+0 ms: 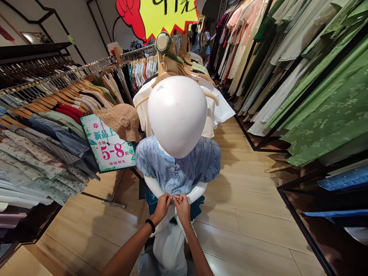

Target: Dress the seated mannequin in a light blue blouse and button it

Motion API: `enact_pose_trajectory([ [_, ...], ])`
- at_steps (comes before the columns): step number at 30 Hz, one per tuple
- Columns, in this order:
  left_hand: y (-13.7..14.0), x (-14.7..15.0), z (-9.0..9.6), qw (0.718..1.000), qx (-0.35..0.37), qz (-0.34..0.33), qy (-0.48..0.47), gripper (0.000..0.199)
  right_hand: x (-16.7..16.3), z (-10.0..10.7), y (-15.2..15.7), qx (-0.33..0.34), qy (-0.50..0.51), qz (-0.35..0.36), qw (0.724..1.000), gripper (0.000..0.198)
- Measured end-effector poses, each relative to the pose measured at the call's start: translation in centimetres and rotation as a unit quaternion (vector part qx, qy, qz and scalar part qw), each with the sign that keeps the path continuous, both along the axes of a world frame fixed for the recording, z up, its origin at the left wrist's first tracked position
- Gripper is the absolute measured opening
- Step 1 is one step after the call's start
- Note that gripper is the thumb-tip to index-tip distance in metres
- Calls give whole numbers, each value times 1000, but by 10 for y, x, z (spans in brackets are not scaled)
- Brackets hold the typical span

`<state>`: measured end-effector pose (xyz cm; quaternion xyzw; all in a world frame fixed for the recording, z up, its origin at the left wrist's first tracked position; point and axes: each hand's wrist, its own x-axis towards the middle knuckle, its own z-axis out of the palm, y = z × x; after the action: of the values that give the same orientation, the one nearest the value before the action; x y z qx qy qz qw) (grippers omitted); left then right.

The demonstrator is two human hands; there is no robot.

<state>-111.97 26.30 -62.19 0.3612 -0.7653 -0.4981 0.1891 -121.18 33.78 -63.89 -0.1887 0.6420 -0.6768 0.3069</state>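
A white mannequin (178,111) stands right in front of me, wearing a light blue short-sleeved blouse (186,168) with a row of small buttons down its front. At the blouse's lower front, my left hand (162,207) pinches one edge of the cloth. My right hand (181,207) pinches the other edge close beside it, the fingertips of both nearly touching. Whatever small fastening lies between the fingers is hidden. White trousers (169,245) and a dark teal cloth (198,207) show below the hands.
Left of the mannequin are a tan knitted hat (123,120), a sale sign (107,149) and a rack of hanging clothes (57,134). Green garments (330,115) hang at the right above a black metal frame (301,230). A yellow price tag (166,15) hangs overhead. People (204,40) stand far back.
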Motion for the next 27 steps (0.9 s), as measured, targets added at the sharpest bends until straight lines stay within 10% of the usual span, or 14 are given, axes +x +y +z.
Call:
enact_pose_trajectory([
  [27,-14,7,4,992,-56,-113,-30,29,-11,5,6,17,29,60,998,35],
])
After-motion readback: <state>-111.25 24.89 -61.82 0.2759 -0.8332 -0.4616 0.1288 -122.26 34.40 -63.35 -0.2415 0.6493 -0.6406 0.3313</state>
